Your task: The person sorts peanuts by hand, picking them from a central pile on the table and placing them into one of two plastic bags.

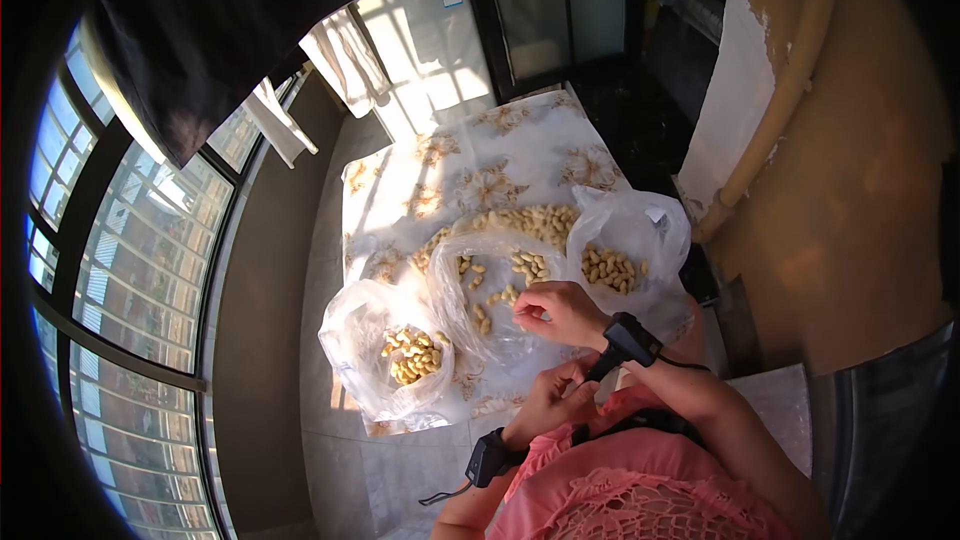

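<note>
peanuts (540,221) lie in a loose pile on the flowered tablecloth (520,145), at the far side of three clear plastic bags. the head view looks down over all of it from the person's seat.

the middle bag (462,312) lies open and spread, with a scatter of peanuts inside. the right hand (560,312) is over its near right edge, thumb and forefinger pinched together on what looks like a single peanut (519,314), the other fingers curled under. a black wrist device (624,341) sits on that wrist.

the left hand (548,398) is lower, close to the body and just beneath the right wrist, its fingers curled in toward the palm. whether it has anything inside i cannot tell. a second black band (489,457) is on the left wrist.

the left bag (352,330) holds a heap of pale yellow kernels (413,355). the right bag (640,225) holds a smaller heap of nuts (608,268), and stands just beside the pile on the cloth.

a pink knitted top (640,495) fills the bottom edge. strong sun falls across the far half of the table. curved window panes (130,270) run down the left, and a dark cloth (220,20) hangs above.
</note>
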A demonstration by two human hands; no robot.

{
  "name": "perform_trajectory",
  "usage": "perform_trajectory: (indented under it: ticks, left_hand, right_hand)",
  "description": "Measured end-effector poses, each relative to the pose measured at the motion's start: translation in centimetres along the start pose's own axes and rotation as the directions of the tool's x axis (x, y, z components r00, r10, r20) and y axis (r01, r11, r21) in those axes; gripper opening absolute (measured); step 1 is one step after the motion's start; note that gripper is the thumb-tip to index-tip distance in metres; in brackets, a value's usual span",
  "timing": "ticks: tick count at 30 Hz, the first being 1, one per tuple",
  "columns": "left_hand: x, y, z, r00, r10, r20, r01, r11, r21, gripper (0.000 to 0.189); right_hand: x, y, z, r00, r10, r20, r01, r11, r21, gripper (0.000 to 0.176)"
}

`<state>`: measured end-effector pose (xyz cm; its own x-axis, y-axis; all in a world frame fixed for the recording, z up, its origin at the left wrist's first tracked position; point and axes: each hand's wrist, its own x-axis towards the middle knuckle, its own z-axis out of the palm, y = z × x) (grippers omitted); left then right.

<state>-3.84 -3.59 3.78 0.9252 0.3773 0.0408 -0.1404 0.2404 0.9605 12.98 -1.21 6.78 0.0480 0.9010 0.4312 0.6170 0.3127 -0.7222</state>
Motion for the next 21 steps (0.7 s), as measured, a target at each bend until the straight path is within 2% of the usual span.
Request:
perform_trajectory:
  ticks: [1, 10, 14, 19, 21]
  left_hand:
    - [-0.1, -0.1, -0.2, 0.998, -0.050, 0.032, 0.050, 0.999, -0.017, 0.019]
    - [-0.9, 0.2, -0.5, 0.986, -0.149, 0.078, 0.151, 0.988, -0.027, 0.023]
    - [-1.0, 0.7, -0.3, 0.988, -0.103, 0.117, 0.106, 0.994, -0.023, 0.024]
    - [-1.1, 1.2, 0.1, 0.982, -0.164, 0.096, 0.176, 0.975, -0.138, 0.023]
    - [-0.9, 1.0, 0.3, 0.990, -0.130, 0.060, 0.138, 0.979, -0.149, 0.022]
  right_hand:
    - [0.0, 0.0, 0.0, 1.000, 0.020, 0.019, -0.020, 1.000, 0.005, 0.014]
    - [0.0, 0.4, 0.5, 0.999, 0.017, 0.048, -0.017, 1.000, -0.017, 0.015]
    - [0.1, 0.6, 0.8, 0.999, 0.024, 0.033, -0.024, 1.000, 0.004, 0.015]
    - [0.2, 0.5, 0.6, 0.999, 0.023, 0.035, -0.024, 1.000, 0.021, 0.015]
    - [0.2, 0.4, 0.6, 0.999, 0.023, 0.038, -0.025, 0.999, 0.034, 0.015]
